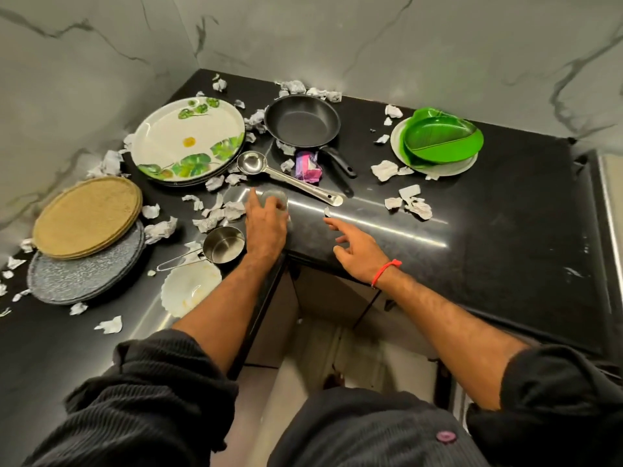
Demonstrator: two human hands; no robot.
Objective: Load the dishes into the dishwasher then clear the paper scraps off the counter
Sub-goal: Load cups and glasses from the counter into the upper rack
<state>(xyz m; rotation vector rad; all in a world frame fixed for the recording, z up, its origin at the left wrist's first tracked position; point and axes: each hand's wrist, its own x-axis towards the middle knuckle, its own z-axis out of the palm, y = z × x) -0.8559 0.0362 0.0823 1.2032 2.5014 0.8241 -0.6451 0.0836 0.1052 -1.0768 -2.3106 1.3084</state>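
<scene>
My left hand grips a clear drinking glass standing on the black counter. My right hand hovers open to its right, forefinger stretched toward a tiny paper scrap. Dishes lie around: floral plates, a black frying pan, a steel ladle, a small steel pot, a white bowl, tan plates on grey plates, and green leaf-shaped dishes. Crumpled paper scraps litter the counter.
A purple and pink wrapper lies beside the pan handle. Marble walls close the corner behind the counter. Cabinet doors sit below the counter's inner corner, with floor in front of me.
</scene>
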